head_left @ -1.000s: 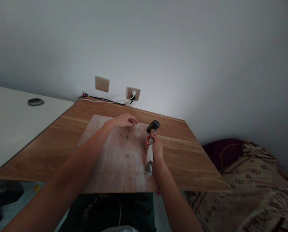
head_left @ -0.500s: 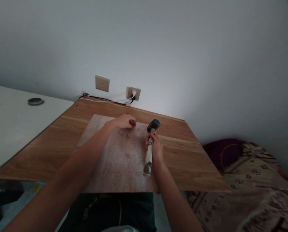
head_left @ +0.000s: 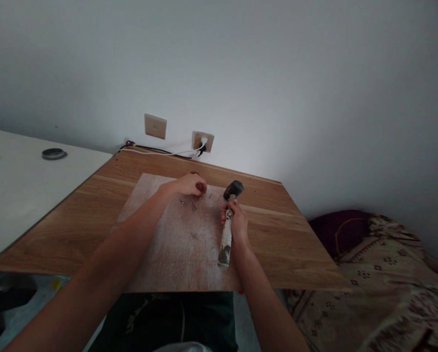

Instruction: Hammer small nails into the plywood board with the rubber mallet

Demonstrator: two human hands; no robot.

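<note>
My right hand [head_left: 235, 222] is wrapped round the pale, stained handle of a hammer [head_left: 228, 220], whose dark head [head_left: 234, 189] points away from me. The hammer lies low over a thin plywood sheet [head_left: 174, 244] on a wooden table [head_left: 277, 244]. My left hand [head_left: 189, 185] rests at the sheet's far end with its fingers curled in a pinch over several small nails [head_left: 193, 206]. What the pinch holds is too small to make out. One more nail [head_left: 194, 236] lies nearer to me on the sheet.
A white table [head_left: 16, 190] with a round dark lid [head_left: 54, 154] adjoins on the left. Wall sockets [head_left: 202, 142] with plugged cables sit behind the wooden table. A patterned bedspread [head_left: 373, 293] and a dark cushion [head_left: 336, 230] lie on the right.
My left hand's fingers have curled from reaching into a pinch by the nails. The hammer has tilted very slightly; my right hand has kept its place.
</note>
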